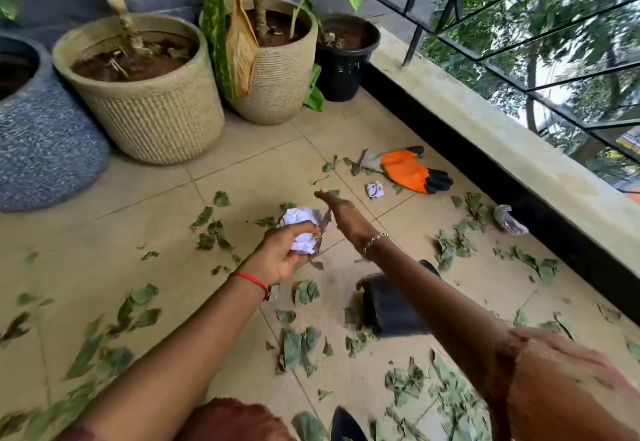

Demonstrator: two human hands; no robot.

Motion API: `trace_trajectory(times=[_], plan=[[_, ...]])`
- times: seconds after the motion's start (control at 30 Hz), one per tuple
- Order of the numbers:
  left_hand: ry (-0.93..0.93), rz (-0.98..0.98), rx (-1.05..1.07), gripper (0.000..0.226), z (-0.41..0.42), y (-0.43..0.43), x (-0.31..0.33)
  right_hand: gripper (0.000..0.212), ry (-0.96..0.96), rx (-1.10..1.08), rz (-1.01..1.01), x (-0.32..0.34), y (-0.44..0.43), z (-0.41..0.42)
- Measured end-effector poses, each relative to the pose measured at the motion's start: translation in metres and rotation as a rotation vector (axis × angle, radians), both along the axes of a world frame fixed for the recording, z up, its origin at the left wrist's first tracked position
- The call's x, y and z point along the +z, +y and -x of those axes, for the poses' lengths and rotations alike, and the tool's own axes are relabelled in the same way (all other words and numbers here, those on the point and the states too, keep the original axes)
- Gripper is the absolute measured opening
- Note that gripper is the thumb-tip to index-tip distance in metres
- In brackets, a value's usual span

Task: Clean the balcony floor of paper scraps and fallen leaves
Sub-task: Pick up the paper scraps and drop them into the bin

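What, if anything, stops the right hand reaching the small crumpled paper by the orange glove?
Probably nothing, so likely yes. The right hand is open and stretched toward the small crumpled paper, with only bare floor tile between them. The orange glove lies beyond it, not in the way.

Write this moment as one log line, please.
left hand: grips paper ball | right hand: open, stretched toward scrap | leaves: on floor
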State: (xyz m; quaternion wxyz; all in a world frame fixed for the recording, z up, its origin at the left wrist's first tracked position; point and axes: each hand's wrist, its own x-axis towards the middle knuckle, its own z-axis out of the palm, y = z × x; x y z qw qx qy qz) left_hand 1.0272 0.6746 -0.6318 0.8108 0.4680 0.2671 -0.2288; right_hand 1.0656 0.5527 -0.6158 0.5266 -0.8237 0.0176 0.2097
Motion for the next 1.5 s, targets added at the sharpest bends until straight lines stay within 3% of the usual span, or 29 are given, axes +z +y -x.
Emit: trace_trajectory(times=[0.17,0.23,0.37,0.47,0.73,0.93,1.03,1.13,1.2,1.3,1.43,1.5], plan=[[0.024,-0.079,-0.019,0.035,-0.016,0.004,-0.016,0.037,-0.089,0.125,0.696,-0.039,-0.037,-0.067],[0.026,-0.087,-0.035,0.032,-0.018,0.004,-0.020,0.044,-0.040,0.143,0.834,-0.056,-0.050,-0.082],[0.019,-0.095,-0.040,0.011,-0.023,0.006,-0.022,0.063,0.007,0.123,0.863,-0.073,-0.059,-0.091],[0.018,-0.088,-0.049,0.013,-0.027,0.005,-0.024,0.069,0.071,0.132,0.845,-0.077,-0.061,-0.093],[0.037,-0.058,-0.132,0.015,-0.021,-0.004,-0.027,0.036,0.016,0.132,0.972,-0.088,-0.058,-0.089],[0.076,-0.049,-0.162,0.013,-0.019,-0.015,-0.028,0.037,-0.034,0.058,0.767,-0.075,-0.055,-0.079],[0.080,-0.035,-0.147,0.011,-0.021,-0.020,-0.024,0.009,0.007,-0.128,0.389,-0.057,-0.047,-0.067],[0.100,0.011,-0.090,0.009,-0.020,-0.025,-0.014,0.027,0.050,-0.266,-0.085,-0.034,-0.041,-0.047],[0.090,0.023,-0.045,0.008,-0.015,-0.026,-0.005,0.038,0.025,-0.285,-0.269,-0.017,-0.035,-0.028],[0.064,0.043,-0.029,0.017,-0.004,-0.024,0.017,0.028,0.094,-0.351,-0.474,0.011,-0.023,0.009],[0.062,0.029,-0.046,0.021,0.022,-0.029,0.073,0.010,0.055,-0.318,-0.399,0.058,-0.005,0.054],[0.088,0.052,-0.059,0.041,0.033,-0.031,0.114,0.031,0.075,-0.278,-0.313,0.093,-0.005,0.073]])
